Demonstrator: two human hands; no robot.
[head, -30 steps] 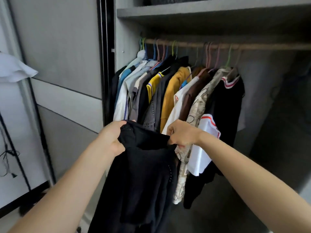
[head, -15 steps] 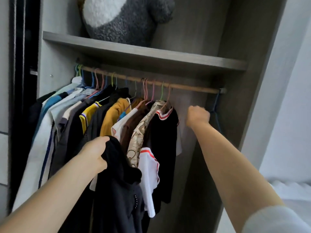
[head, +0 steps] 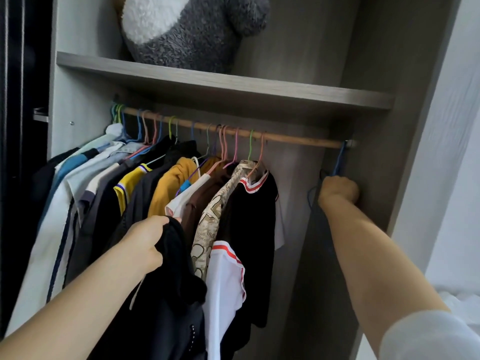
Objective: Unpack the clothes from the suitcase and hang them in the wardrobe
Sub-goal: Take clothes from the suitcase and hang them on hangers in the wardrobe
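Observation:
My left hand [head: 146,244] grips the top of a black garment [head: 168,302], which hangs down in front of the hung clothes. My right hand [head: 339,189] is stretched to the far right end of the wooden rail [head: 293,140] and is curled round a blue hanger [head: 339,159] that hangs there with nothing on it. Several shirts and jackets [head: 166,188] hang on coloured hangers along the left and middle of the rail; the rightmost is a black top with red and white trim [head: 252,219].
A grey wooden shelf [head: 223,87] runs above the rail with a grey and white plush toy [head: 192,29] on it. The wardrobe's right side wall [head: 384,152] is just beyond my right hand. A stretch of rail between the black top and the blue hanger is bare.
My right hand let go of the black garment and reached up right to the blue hanger at the rail's end. The view swung right and up. My left hand kept its hold.

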